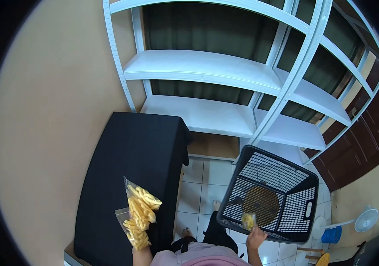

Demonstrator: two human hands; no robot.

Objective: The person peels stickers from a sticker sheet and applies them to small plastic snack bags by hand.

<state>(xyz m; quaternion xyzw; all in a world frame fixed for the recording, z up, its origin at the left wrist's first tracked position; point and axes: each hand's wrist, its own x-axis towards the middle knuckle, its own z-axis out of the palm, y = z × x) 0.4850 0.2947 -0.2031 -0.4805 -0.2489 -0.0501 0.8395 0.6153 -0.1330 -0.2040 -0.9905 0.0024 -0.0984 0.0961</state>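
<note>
Clear bags of yellow, finger-shaped pieces [140, 213] lie over the front part of the black-covered table, at my left forearm. My left hand is hidden beneath or behind these bags; only the forearm shows. A small clear bag with yellow contents [248, 221] is pinched in my right hand [256, 238], over the near side of a black mesh basket [307, 198]. Through the basket's bottom a round brown shape shows.
White shelving [207, 66] stands ahead and to the right, before dark green curtains. The black-covered table [132, 146] is at the left by the wall. A fan [366, 220], blue bin [331, 235] and wooden stool [322, 258] are at the lower right.
</note>
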